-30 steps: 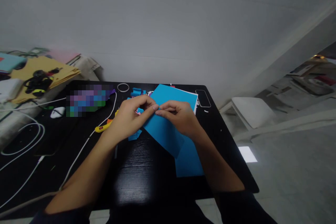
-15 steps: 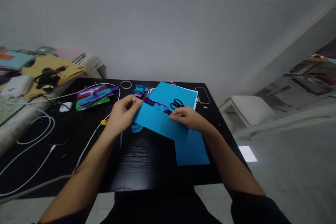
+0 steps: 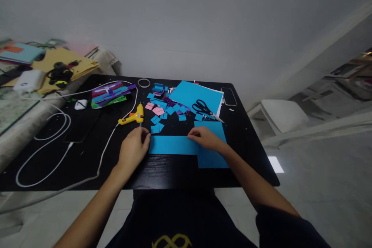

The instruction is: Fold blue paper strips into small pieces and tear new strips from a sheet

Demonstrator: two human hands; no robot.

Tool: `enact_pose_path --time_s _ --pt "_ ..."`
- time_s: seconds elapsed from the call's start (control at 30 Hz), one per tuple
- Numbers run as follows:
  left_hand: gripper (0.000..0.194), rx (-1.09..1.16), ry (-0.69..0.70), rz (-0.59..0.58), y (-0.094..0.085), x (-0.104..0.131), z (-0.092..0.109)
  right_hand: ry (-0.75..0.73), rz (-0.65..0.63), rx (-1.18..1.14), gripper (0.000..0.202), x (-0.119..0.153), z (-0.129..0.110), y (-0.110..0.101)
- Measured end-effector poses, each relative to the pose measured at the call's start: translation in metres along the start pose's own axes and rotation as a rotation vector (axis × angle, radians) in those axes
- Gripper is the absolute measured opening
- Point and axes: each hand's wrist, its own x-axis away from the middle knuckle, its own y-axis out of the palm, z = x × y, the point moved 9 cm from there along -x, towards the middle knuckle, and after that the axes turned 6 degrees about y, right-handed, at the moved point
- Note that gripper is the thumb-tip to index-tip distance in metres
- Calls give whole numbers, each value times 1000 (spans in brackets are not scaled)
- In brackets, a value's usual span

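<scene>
Blue strip lies flat on the worktop, long side roughly parallel to the near edge. Left hand is at its left end, right hand at the far edge toward the right; likely spread that way to keep the paper straight and flat. Fingers on both hands are curled, tips on or right at the paper; can't tell pinch from press. Strip sits between the two sets of fingers, body on the near side of the tips. Its right end meets or overlaps the blue sheet; same colour, so the join is unclear. Glue gun, scissors and scraps sit beyond the hands, probably to leave the near side free yet within reach.
</scene>
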Motion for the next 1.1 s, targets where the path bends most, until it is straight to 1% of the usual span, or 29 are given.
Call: enact_pose_path --time_s 0.03,0.07,0.13,0.17,0.23,0.3,0.37,0.43,0.47,0.53,0.57,0.63,0.7,0.83,0.93,1.03,1.1 --pt "23 -49 105 17 2 3 13 0 6 24 14 0 1 4" --pt "23 -62 217 2 9 8 26 3 13 46 14 -1 2 7" --pt "24 -24 427 -76 27 20 50 9 30 85 14 -1 3 11" --pt "24 -1 502 -111 35 26 58 10 39 101 15 -1 4 13" --pt "23 29 584 -149 46 34 66 10 62 139 15 -1 4 15" --pt "22 34 602 -157 51 37 66 4 107 208 14 0 4 16" --pt "21 31 603 -156 51 37 64 -28 201 312 11 4 -1 17" --pt "21 27 613 -156 51 36 64 -131 268 405 13 12 -14 24" --pt "22 26 621 -157 51 36 65 -204 273 436 14 17 -21 31" --pt "25 22 637 -158 52 36 66 -350 215 481 15 28 -34 52" --pt "26 19 642 -159 52 37 66 -401 174 503 16 33 -37 62" --pt "27 7 647 -163 54 38 66 -448 101 546 18 40 -38 78" --pt "26 -14 669 -176 55 40 68 -447 48 580 19 43 -36 87" --pt "26 -50 755 -200 56 46 75 -433 4 640 20 44 -34 92" --pt "25 -48 776 -221 55 46 77 -448 -16 711 20 45 -37 93" --pt "23 -50 793 -286 56 46 77 -460 -23 757 22 46 -41 94" --pt "26 -73 818 -322 58 47 77 -468 -22 768 24 48 -44 94"
